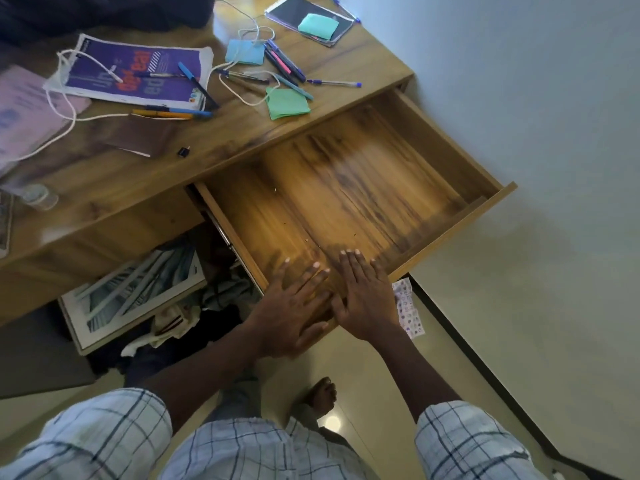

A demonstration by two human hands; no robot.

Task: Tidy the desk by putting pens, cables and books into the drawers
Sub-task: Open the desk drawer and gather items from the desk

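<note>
The wooden desk's drawer [349, 188] is pulled far out and has nothing in it. My left hand [291, 306] holds the drawer's front panel at its near corner, fingers inside and thumb beneath. My right hand [367, 299] lies flat on the same panel, fingers spread, touching the left. On the desk top lie a purple book [135, 76], a white cable [242, 39] looping across it, a bunch of pens [284, 64], a single blue pen [334, 83], two pens [173, 114] by the book, and a dark notebook [308, 19] at the far edge.
Green sticky notes [287, 103] and blue ones [244, 51] lie among the pens. A pink book [24, 105], a brown notebook [138, 135] and a small black plug [183, 151] sit to the left. Under the desk are a framed picture [138, 292] and clothes. A sticker sheet [407, 306] lies on the floor.
</note>
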